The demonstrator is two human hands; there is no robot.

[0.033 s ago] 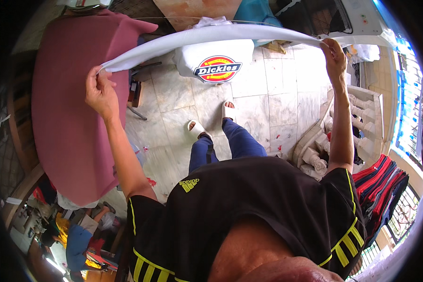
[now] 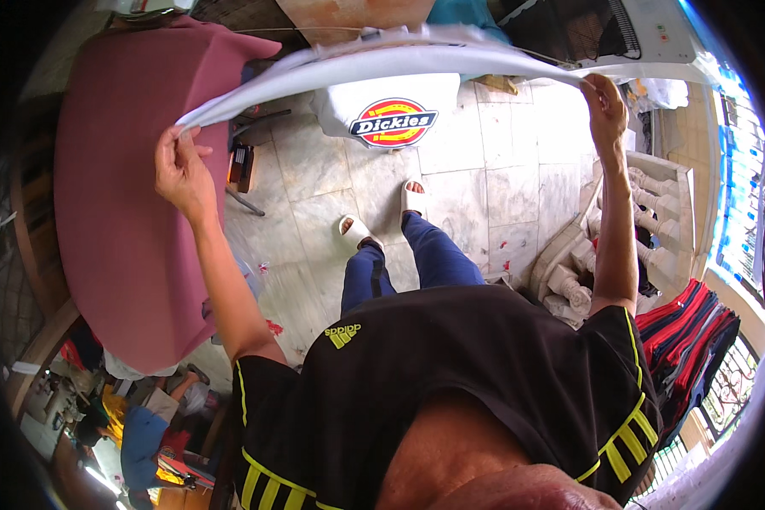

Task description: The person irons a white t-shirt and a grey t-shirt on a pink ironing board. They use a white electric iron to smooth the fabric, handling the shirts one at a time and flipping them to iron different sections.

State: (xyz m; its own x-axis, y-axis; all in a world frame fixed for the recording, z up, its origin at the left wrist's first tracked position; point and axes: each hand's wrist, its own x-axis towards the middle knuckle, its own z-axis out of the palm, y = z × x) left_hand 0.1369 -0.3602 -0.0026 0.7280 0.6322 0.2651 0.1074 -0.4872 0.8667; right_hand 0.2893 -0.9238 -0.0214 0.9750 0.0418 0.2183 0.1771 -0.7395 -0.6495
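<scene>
A long white cloth (image 2: 399,64) stretches in an arc between my two raised hands, sagging little, its far side smeared by motion. My left hand (image 2: 184,174) pinches one end, beside the maroon-covered table. At the other end, my right hand (image 2: 606,110) is closed on the corner between thumb and fingers. Just beyond my feet, partly covered by the held cloth, is a white fabric piece with a red, yellow and black emblem (image 2: 393,124). Whether that piece is part of the held cloth, I cannot tell.
A table with a maroon cover (image 2: 136,195) stands at my left. To the right are a pale balustrade (image 2: 654,212) and a stack of red and dark folded garments (image 2: 684,340). A person in blue (image 2: 144,442) is at lower left. Pale tiles (image 2: 510,187) cover the floor.
The far side of the white cloth has billowed and blurred, spreading wider. My right hand has dropped very slightly; both hands keep their hold on the ends.
</scene>
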